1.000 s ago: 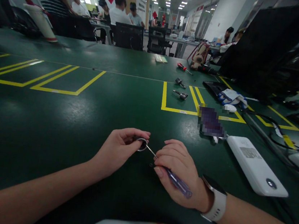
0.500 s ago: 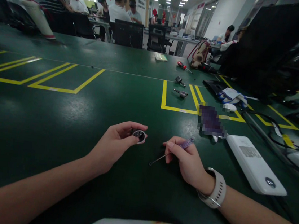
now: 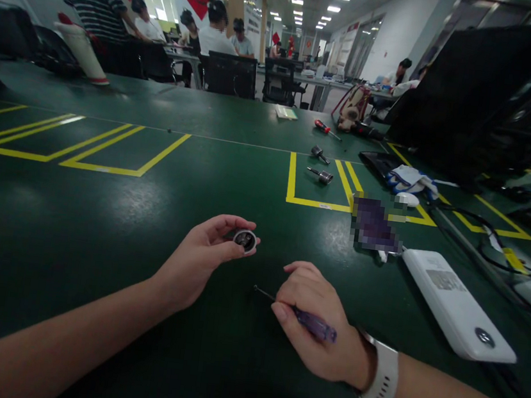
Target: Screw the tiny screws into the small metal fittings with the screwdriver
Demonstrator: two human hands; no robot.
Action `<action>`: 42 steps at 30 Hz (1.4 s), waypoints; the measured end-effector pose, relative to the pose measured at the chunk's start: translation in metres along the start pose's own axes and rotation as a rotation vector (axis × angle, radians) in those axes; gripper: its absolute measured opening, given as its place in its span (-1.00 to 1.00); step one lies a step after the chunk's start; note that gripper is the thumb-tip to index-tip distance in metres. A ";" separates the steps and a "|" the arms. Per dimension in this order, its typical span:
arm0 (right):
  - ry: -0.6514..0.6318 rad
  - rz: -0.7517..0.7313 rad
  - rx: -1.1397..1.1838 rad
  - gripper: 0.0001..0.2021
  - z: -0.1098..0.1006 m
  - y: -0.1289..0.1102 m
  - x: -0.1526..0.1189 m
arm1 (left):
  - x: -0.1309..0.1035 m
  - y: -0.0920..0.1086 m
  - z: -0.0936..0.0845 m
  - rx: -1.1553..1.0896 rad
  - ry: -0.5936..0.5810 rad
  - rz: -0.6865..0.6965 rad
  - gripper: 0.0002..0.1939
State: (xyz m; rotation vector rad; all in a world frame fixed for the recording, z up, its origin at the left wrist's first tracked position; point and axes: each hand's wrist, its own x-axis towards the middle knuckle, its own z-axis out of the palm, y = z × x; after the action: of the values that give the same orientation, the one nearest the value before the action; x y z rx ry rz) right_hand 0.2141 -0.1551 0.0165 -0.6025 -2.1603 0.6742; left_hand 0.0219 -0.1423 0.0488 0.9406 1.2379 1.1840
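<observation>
Between the thumb and fingers of my left hand (image 3: 195, 258) is a small round metal part (image 3: 245, 240), its dark hollow side facing up toward the camera. To the right, my right hand (image 3: 316, 318) is closed around a thin screwdriver (image 3: 315, 326) with a translucent purple handle. The screwdriver's shaft points left, and its tip, which carries a small dark piece, is below and right of the round part, not touching it. Both hands are above the green table (image 3: 98, 223).
Two metal socket-like parts (image 3: 325, 177) and a red screwdriver (image 3: 321, 126) lie ahead. On the right are a phone (image 3: 373, 224), a white power bank (image 3: 458, 303), gloves (image 3: 410, 178), cables and a large black monitor (image 3: 495, 98). Several people sit beyond the table.
My right hand has turned and lowered, so the screwdriver's handle now points down to the right and its tip has moved up and left. My left hand still holds the round part, tilted slightly differently.
</observation>
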 end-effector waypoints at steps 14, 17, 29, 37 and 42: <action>0.277 -0.091 -0.046 -0.91 0.001 0.026 0.060 | 0.063 -0.012 -0.017 0.093 0.025 0.181 -0.70; 0.283 -0.111 -0.054 -0.91 0.012 0.035 0.070 | 0.069 -0.017 -0.018 0.070 0.016 0.205 -0.71; 0.273 0.043 0.021 -0.83 0.013 0.046 0.064 | 0.074 -0.025 -0.029 0.162 0.030 0.261 -0.72; 0.195 0.340 0.193 -0.76 0.016 0.055 0.064 | 0.075 -0.026 -0.029 0.170 0.054 0.247 -0.70; 0.171 0.404 0.182 -0.74 0.016 0.052 0.065 | 0.077 -0.029 -0.028 0.152 0.052 0.257 -0.71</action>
State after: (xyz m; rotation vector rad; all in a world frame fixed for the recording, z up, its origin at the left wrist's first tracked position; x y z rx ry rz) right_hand 0.1735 -0.0805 0.0096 -0.9722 -1.8096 0.9835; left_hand -0.0062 -0.0747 0.0025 1.2175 1.2895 1.3348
